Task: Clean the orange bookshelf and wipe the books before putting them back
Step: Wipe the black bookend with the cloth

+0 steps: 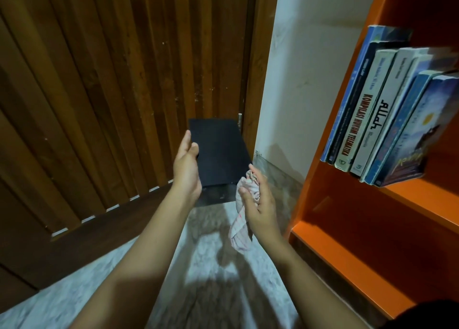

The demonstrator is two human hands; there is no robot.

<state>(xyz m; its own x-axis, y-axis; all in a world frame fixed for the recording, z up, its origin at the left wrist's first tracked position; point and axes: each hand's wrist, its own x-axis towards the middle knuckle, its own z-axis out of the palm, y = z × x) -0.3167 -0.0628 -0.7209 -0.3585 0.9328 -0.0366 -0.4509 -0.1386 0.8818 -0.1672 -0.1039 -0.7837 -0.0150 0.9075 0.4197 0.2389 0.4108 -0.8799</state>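
Observation:
My left hand (186, 166) grips the left edge of a black book (218, 152), held out flat in front of me, cover up. Bunched in my right hand (258, 199) is a pale pink-and-white cloth (242, 226); it touches the book's near right corner and its tail hangs down. The orange bookshelf (347, 199) stands at the right. Several books (387, 120) lean in a row on its upper shelf, spines toward me. The shelf below them is bare.
A brown slatted wooden door (111, 80) fills the left and back. A white wall (305, 80) with a grey skirting runs between the door and the bookshelf. Below my arms lies a pale marbled floor (211, 259).

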